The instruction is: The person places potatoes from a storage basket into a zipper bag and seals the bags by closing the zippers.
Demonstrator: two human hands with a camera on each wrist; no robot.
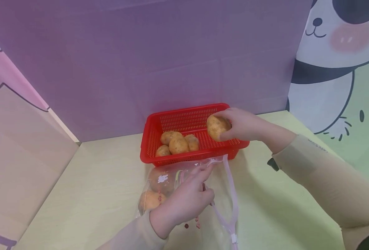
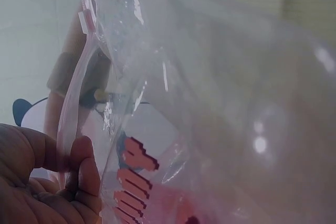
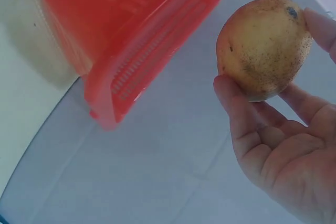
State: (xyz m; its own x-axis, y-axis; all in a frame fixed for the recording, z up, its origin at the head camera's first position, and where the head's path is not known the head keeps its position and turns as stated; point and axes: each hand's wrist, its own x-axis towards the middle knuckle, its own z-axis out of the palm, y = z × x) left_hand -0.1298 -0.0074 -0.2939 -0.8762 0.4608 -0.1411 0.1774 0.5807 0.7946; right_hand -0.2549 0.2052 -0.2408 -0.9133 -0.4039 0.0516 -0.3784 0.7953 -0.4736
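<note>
A potato (image 3: 265,48) is held between the thumb and fingers of my right hand (image 1: 243,125), above the right end of a red basket (image 1: 145,147). Several more potatoes (image 1: 179,144) lie at the basket's left side. My left hand (image 1: 187,194) pinches the edge of a clear zip bag (image 1: 231,184) at its mouth, thumb and curled fingers around the pink strip (image 2: 73,98) in the left wrist view. The bag lies in front of the basket, its mouth parted toward the right, with potatoes (image 1: 151,200) inside its left part. A white slider (image 1: 233,238) sits at the strip's near end.
The basket stands on a pale table (image 1: 109,180) against a purple wall (image 1: 109,69). A panda picture (image 1: 328,69) covers the right wall. A small dark shape (image 1: 273,164) shows beside my right forearm.
</note>
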